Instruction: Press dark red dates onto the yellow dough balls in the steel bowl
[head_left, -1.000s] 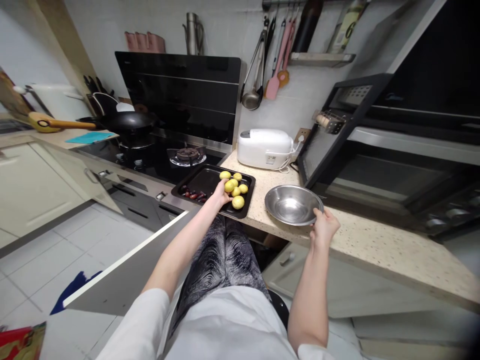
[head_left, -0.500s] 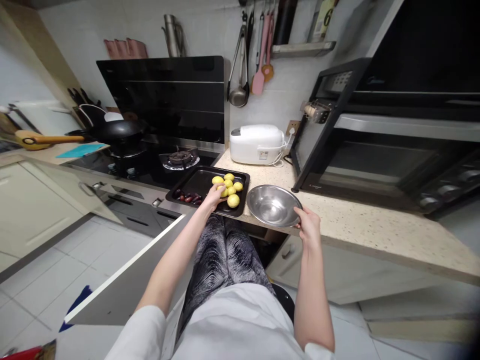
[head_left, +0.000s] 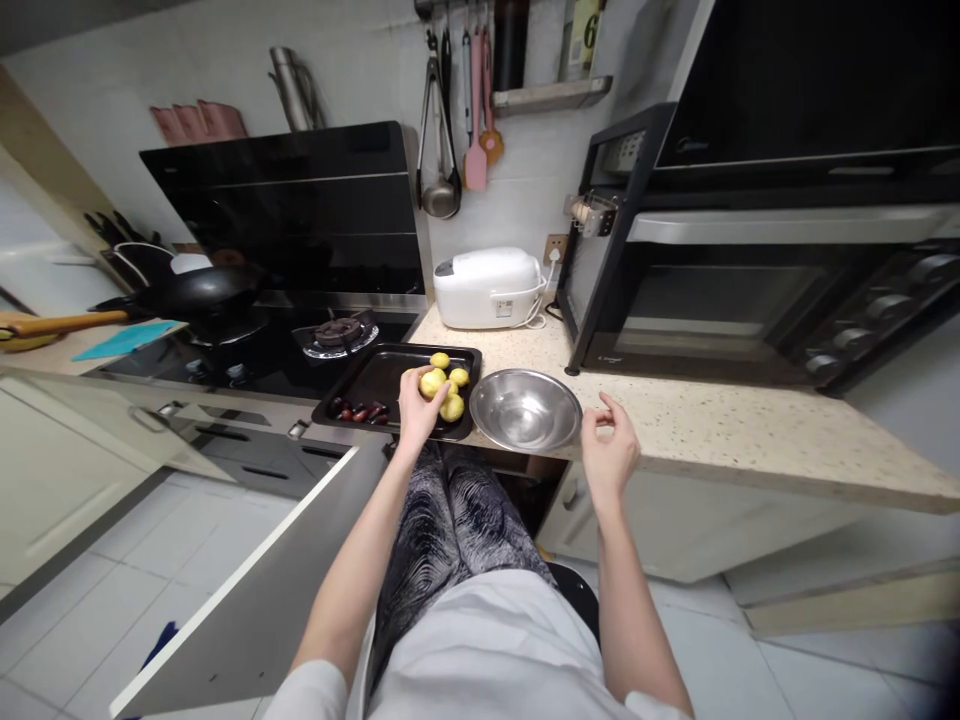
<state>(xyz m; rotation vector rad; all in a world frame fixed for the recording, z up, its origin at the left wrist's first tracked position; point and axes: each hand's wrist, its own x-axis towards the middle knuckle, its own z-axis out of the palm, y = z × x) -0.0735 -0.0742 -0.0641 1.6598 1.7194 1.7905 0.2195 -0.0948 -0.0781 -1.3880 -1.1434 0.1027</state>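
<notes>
My left hand [head_left: 418, 408] is over the black baking tray [head_left: 375, 375], its thumb and fingers closed around a yellow lemon [head_left: 433, 382]. Several more lemons [head_left: 451, 407] lie together at the tray's right end. Dark red, date-like fruits [head_left: 361, 412] are gathered in its front left corner. To the right of the tray, a shiny steel bowl [head_left: 525, 410] with nothing in it rests by the counter's front edge. Just off the bowl's right rim, my right hand [head_left: 609, 445] is raised with curled fingers apart, holding nothing.
Behind the bowl stands a white appliance [head_left: 491, 290] with a plugged-in cord. A black oven [head_left: 720, 310] occupies the right side of the counter. At the left, a wok [head_left: 202, 295] sits on the stove. Below the tray, a cabinet door [head_left: 255, 590] hangs open beside my legs.
My left hand now has a lemon lifted slightly from the group. My right hand has let go of the bowl's rim and moved a little away. The view has shifted slightly right.
</notes>
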